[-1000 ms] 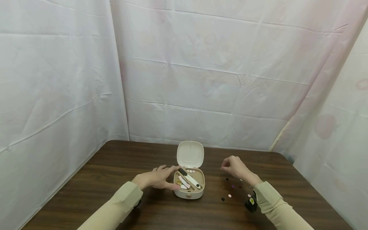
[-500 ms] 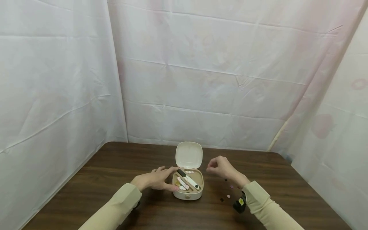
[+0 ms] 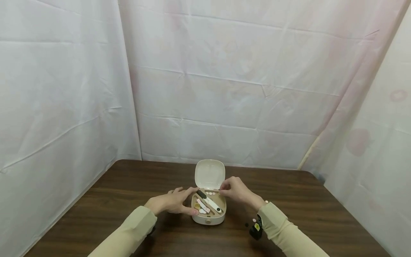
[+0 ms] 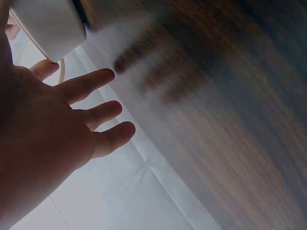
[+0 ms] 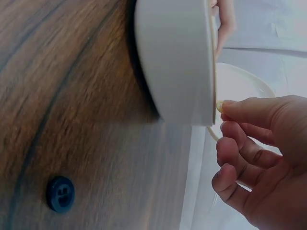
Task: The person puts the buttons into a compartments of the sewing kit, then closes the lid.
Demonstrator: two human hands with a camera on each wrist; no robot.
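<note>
A small cream box [image 3: 208,218] sits open on the dark wooden table [image 3: 128,192], its lid [image 3: 210,174] standing upright at the back. Inside lie a black-and-white tool [image 3: 209,201] and several pale buttons [image 3: 210,193]. My left hand [image 3: 184,200] rests with straight fingers against the box's left side; the left wrist view shows those fingers [image 4: 96,112] spread beside the box [image 4: 48,26]. My right hand [image 3: 224,191] hovers over the box's back right corner with curled fingers [image 5: 240,143]. Its fingertips pinch what looks like a small pale button [image 5: 220,105] at the box rim [image 5: 175,62].
Loose buttons lie on the table right of the box: a dark button [image 3: 246,225], a pink button [image 3: 253,220], and a dark blue button [image 5: 60,194] in the right wrist view. White sheets [image 3: 224,89] wall in the table on three sides.
My right hand has travelled left from above the scattered buttons to the back right corner of the box, fingers still pinched. The left hand has stayed against the box.
</note>
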